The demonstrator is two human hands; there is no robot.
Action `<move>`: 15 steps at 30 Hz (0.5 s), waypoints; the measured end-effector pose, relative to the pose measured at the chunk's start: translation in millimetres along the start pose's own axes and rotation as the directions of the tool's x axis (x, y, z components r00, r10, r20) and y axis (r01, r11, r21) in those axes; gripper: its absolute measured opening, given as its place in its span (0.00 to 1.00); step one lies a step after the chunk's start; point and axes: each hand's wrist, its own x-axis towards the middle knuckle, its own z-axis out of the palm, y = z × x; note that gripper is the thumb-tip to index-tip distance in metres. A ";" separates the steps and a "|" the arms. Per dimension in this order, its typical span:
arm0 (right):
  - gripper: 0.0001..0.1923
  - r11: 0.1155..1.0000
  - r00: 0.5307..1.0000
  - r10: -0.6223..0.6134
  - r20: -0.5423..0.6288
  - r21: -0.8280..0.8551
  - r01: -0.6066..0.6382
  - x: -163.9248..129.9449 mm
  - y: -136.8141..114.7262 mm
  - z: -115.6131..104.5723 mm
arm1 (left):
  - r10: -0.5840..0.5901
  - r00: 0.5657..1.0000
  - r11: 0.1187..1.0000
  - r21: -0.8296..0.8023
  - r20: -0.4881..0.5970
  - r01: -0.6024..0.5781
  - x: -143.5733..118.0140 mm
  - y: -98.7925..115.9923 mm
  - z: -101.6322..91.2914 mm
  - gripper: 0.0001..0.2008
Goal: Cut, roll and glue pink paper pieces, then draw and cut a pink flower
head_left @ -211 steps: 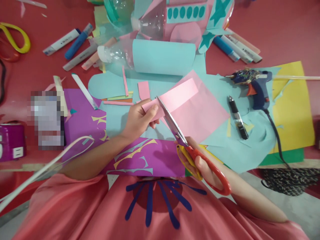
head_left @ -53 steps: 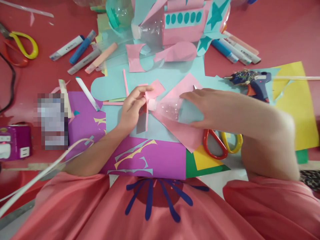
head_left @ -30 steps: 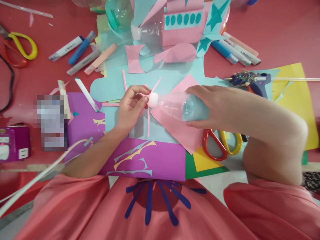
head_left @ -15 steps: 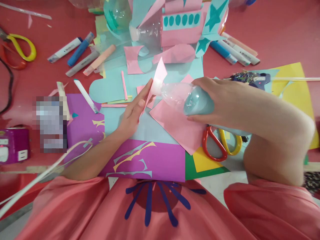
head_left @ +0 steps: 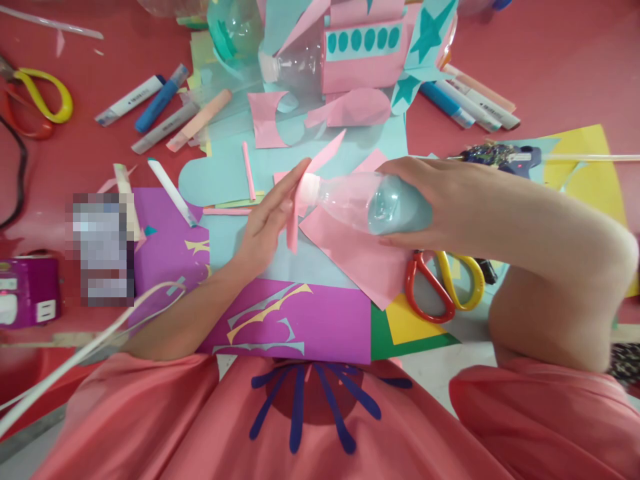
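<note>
My right hand (head_left: 425, 200) grips a clear plastic bottle (head_left: 365, 200) wrapped partly in light blue paper, held sideways with its white cap pointing left. A pink paper strip (head_left: 305, 193) lies across the cap like a propeller. My left hand (head_left: 267, 223) is flat, fingers straight, with its fingertips pressing the pink strip against the cap. Under both hands lie a pink sheet (head_left: 360, 257) and light blue paper (head_left: 225, 170).
Red and yellow scissors (head_left: 440, 283) lie under my right forearm. A blue glue gun (head_left: 500, 160) sits at the right. Markers (head_left: 150, 107) lie at back left, more markers (head_left: 470, 100) at back right. A decorated bottle model (head_left: 350, 53) stands at the back. Purple paper (head_left: 280, 320) lies near me.
The scissors were put down and the bottle picked up. In the last half second the pink strip has turned on the cap and my left fingers have flattened against it.
</note>
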 end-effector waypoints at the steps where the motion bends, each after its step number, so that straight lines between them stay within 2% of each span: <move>1: 0.20 1.000 1.000 -0.012 0.003 0.009 0.012 -0.2 2.5 0.3 | 0.036 0.999 0.999 -0.014 0.009 -0.036 0.2 -0.4 0.1 0.21; 4: 0.21 0.999 0.998 -0.034 0.053 0.029 0.033 -1.1 9.3 1.3 | 0.097 0.994 0.995 -0.015 0.042 -0.097 0.0 -1.5 0.5 0.21; 8: 0.23 0.999 0.989 -0.032 0.145 0.040 0.027 -2.3 12.0 1.9 | 0.086 0.996 0.992 0.088 0.032 -0.089 -0.5 -0.7 -0.1 0.24; 11: 0.23 0.999 0.982 -0.027 0.185 0.036 0.021 -4.7 10.9 2.8 | 0.099 0.991 0.985 0.136 0.088 -0.111 0.8 1.5 -1.9 0.26; 13: 0.23 0.999 0.984 -0.031 0.173 0.021 0.028 -7.6 11.9 5.2 | 0.111 0.985 0.979 0.156 0.130 -0.131 1.9 3.2 -3.5 0.25; 15: 0.25 0.998 0.992 -0.061 0.107 0.008 0.061 -11.1 15.3 9.5 | 0.109 0.983 0.977 0.168 0.147 -0.134 2.2 4.4 -5.0 0.24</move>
